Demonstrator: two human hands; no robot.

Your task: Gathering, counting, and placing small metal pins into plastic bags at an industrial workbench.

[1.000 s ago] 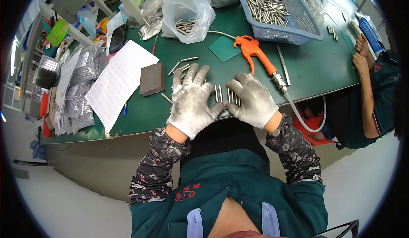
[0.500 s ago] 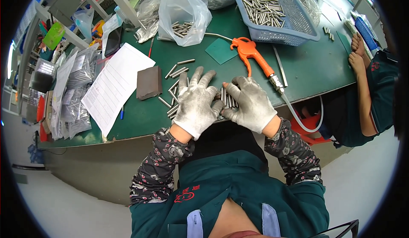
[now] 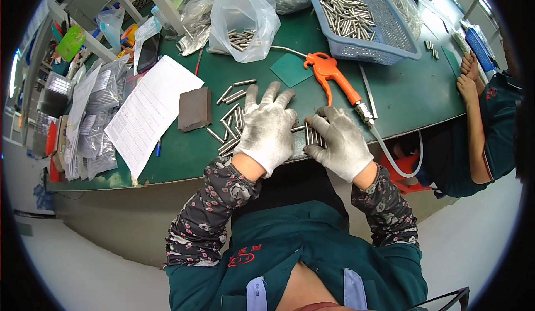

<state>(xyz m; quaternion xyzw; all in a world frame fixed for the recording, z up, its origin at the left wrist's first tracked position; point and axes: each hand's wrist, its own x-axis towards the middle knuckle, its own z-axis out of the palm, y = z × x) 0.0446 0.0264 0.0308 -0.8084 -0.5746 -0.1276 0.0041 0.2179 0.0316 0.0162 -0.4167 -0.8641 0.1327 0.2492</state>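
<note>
The left hand [image 3: 268,130] is spread; the right hand [image 3: 342,144] half-hides pins [image 3: 311,135], grip unclear.

Both gloved hands [image 3: 268,131] [image 3: 342,144] palm-down

Gloves [image 3: 268,130] whitish; sleeves [image 3: 200,216] black, pink-patterned; pins [image 3: 310,134] silvery; basket [image 3: 365,55] blue; table [image 3: 401,99] green.

Metal pins [image 3: 311,135] — partly hidden by right hand [image 3: 339,145]
</note>
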